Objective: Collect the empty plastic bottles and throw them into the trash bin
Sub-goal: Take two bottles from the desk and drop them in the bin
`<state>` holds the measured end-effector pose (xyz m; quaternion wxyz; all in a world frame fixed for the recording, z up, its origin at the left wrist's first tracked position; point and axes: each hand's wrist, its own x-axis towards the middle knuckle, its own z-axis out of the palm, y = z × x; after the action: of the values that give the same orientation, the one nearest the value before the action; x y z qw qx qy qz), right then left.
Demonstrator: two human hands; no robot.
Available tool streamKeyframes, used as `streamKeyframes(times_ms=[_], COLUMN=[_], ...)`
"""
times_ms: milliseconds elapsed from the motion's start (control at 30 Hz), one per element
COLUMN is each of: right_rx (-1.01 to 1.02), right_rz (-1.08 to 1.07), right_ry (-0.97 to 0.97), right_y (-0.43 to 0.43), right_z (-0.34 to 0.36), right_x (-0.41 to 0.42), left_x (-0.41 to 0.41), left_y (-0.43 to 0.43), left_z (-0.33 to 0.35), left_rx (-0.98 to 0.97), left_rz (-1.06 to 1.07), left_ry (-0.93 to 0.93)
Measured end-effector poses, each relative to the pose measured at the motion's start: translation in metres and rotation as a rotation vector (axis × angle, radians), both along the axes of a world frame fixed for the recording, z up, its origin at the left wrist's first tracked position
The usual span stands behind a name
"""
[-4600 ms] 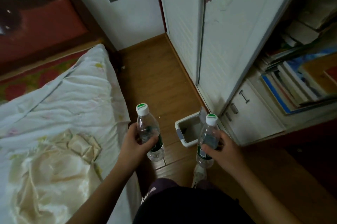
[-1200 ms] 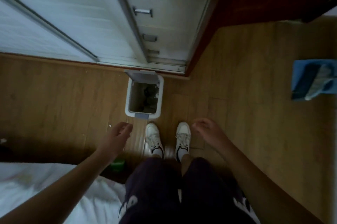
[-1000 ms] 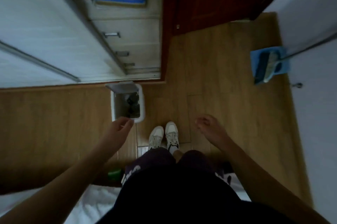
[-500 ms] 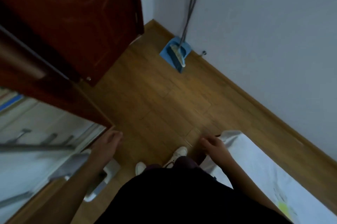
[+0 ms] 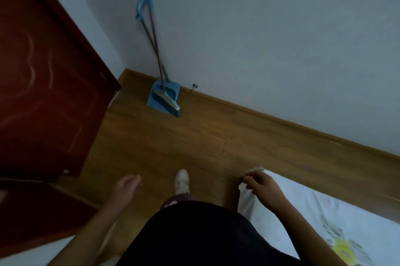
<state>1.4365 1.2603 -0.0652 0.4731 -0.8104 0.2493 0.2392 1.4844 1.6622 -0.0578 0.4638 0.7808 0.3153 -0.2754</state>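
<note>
We logged a wood-plank floor (image 5: 194, 146) across the middle of the view, with a matching baseboard (image 5: 281, 122) running along a plain pale wall (image 5: 281, 38). A dark red door (image 5: 43, 84) filled the left side, standing away from the corner. A blue dustpan (image 5: 154, 98) sat on the floor against the wall near that corner, with a broom (image 5: 167, 102) resting in it. Both long handles leaned up the wall, capped by a blue grip. Just right of the dustpan we saw a small fitting (image 5: 194, 86) at the baseboard, too small to identify. At lower right lay a white bedsheet (image 5: 313, 207) with a yellow flower print (image 5: 344, 248).
</note>
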Motion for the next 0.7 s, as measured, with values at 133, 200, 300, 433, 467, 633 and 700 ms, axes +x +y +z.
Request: streamKeyframes(times_ms=[133,200,300,433,467,633,700], right_rx=[-0.007,0.002,-0.001,0.010,0.015,0.043,0.065], right_rz=[-0.119,-0.208,-0.353,-0.635,-0.700,-0.994,-1.092], right_ry=[-0.039,-0.031,-0.013,0.004,0.008,0.045,0.074], right_y=[-0.034,-0.053,-0.077,-0.103,-0.107,-0.122,-0.124], right_z=[-0.002,-0.005,-0.007,-0.001,0.000,0.000,-0.003], right_x=[0.037,0.054,0.068,0.074,0.072,0.046,0.038], left_x=[0.083,0.132,0.196,0.276,0.294,0.359,0.374], left_y=[-0.027,-0.052,-0.092,-0.170,-0.192,-0.321,-0.370], left_z=[-0.010,-0.009,-0.006,0.009,0.012,0.025,0.028], left_rx=[-0.030,-0.037,-0.006,0.013,0.019,0.026,0.008], left_rz=[-0.108,-0.190,-0.339,-0.633,-0.700,-1.051,-1.154], left_ry=[0.033,0.044,0.010,-0.015,-0.017,-0.134,-0.147])
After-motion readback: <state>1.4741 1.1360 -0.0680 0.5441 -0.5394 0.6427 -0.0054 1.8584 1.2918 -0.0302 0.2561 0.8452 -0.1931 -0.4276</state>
